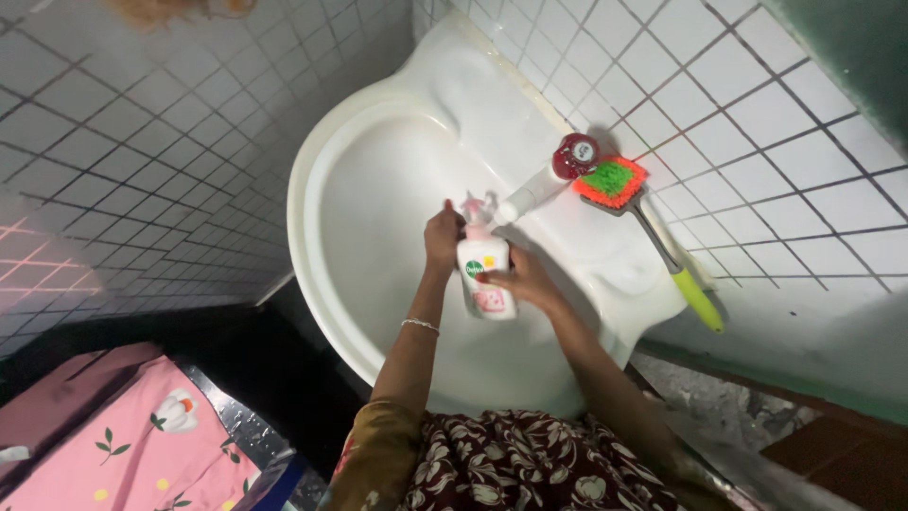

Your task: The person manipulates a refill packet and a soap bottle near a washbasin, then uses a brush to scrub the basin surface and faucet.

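A white pump bottle (484, 270) of liquid soap is held over the basin of a white sink (378, 189), close to its tap side. Its long axis runs from the pink pump head, which points toward the tiled wall, down to its base, which points back toward the person. The right hand (525, 281) wraps the bottle's lower body, its fingers curled round the side; the labels are partly covered by them. The left hand (443, 237) sits at the pump head, its fingers bunched close together; whether they press the pump cannot be told from here. A thin bracelet (420, 325) circles the left wrist. Just beyond the pump, a white tap (544, 182) with a dark red knob slants over the basin. Beside it, on the sink's rim, lies a green and orange scrub brush (653, 227), its handle reaching away to the right.
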